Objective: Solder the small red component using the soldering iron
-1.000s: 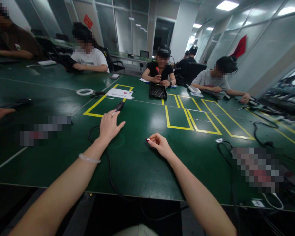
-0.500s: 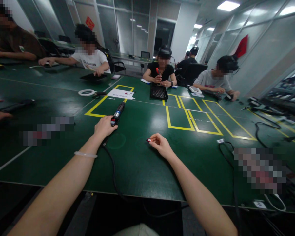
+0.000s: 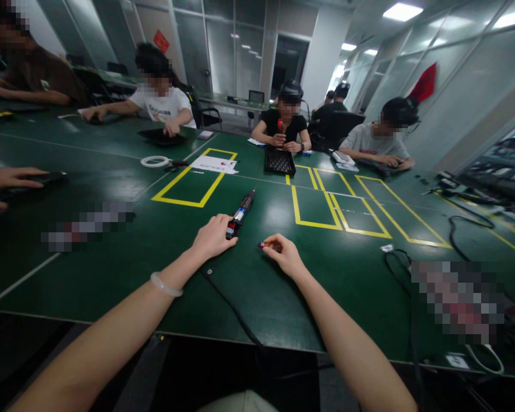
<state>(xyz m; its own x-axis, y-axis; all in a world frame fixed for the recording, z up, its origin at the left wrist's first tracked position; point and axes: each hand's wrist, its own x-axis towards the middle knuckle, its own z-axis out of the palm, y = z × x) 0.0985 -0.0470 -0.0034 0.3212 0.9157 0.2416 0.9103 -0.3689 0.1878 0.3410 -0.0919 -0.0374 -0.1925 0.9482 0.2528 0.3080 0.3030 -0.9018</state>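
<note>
While the rear end of a black power screwdriver (image 3: 242, 210) is gripped in the left hand (image 3: 213, 236), a small red piece (image 3: 262, 245) is pinched between the thumb and fingers of the right hand (image 3: 284, 254), just to the right of the screwdriver. The two hands are held apart. The screwdriver is slanted, with its thin bit directed away from the wearer; whether its body is rested on the green table (image 3: 278, 309) or held slightly above it cannot be told. A black cord (image 3: 232, 305) can be seen on the near side of the screwdriver, running towards the table's edge. A pale bracelet (image 3: 166, 285) is worn on the left wrist, nearer to the wearer than the screwdriver. To the left of the screwdriver and beyond it, a yellow tape outline (image 3: 178, 202) is marked on the table, its far part overlapped by a white paper sheet (image 3: 214, 164); farther left, a white cable coil (image 3: 153, 161) is laid. Beyond the screwdriver and to its right, a black tray (image 3: 280, 162) is placed before a co-worker (image 3: 286, 127) in a black shirt, by whom a red-handled tool (image 3: 280, 124) is held up. More yellow tape outlines (image 3: 317, 224) are marked to the right of the screwdriver.
</note>
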